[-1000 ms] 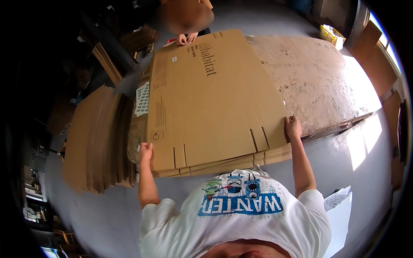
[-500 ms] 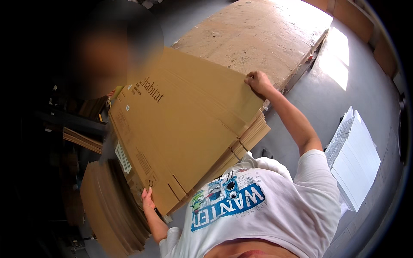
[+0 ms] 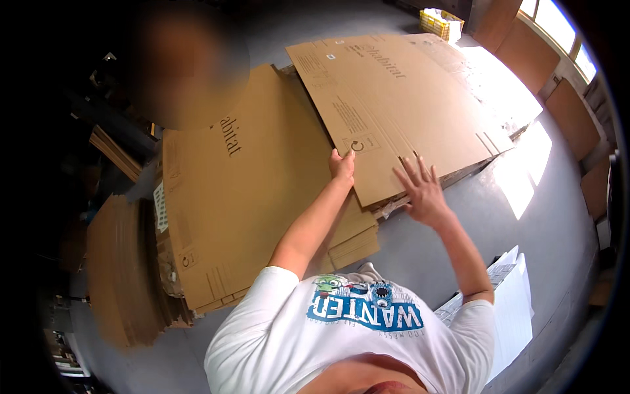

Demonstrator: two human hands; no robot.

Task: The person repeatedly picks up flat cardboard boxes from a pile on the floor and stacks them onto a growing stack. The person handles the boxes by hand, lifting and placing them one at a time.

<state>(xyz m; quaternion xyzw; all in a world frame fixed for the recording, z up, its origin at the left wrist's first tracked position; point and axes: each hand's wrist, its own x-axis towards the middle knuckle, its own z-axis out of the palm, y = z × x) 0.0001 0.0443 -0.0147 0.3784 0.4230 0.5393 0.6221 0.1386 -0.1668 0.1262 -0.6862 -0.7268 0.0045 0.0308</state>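
A large flat brown cardboard sheet [image 3: 394, 98], printed with dark lettering and slotted flaps, lies over the pallet-like board at the right. My left hand [image 3: 342, 167] has its near left edge, thumb on top and fingers partly hidden beneath. On the sheet's near edge, my right hand [image 3: 425, 197] rests or hovers with fingers spread; contact is hard to tell. Left of it is a stack of similar cardboard sheets [image 3: 262, 190], the top one showing the same kind of print.
Another person, blurred, stands beyond the stack at the upper left. More curved cardboard [image 3: 118, 269] leans at the lower left. White panels [image 3: 508, 322] stand on the floor [image 3: 420, 256] to my right. A yellow crate [image 3: 441, 25] sits at the far side, near tall brown boards [image 3: 522, 56].
A cardboard sheet has moved from the left stack onto the right-hand surface. My left hand has swung rightward with it; my right hand has come nearer and spread its fingers.
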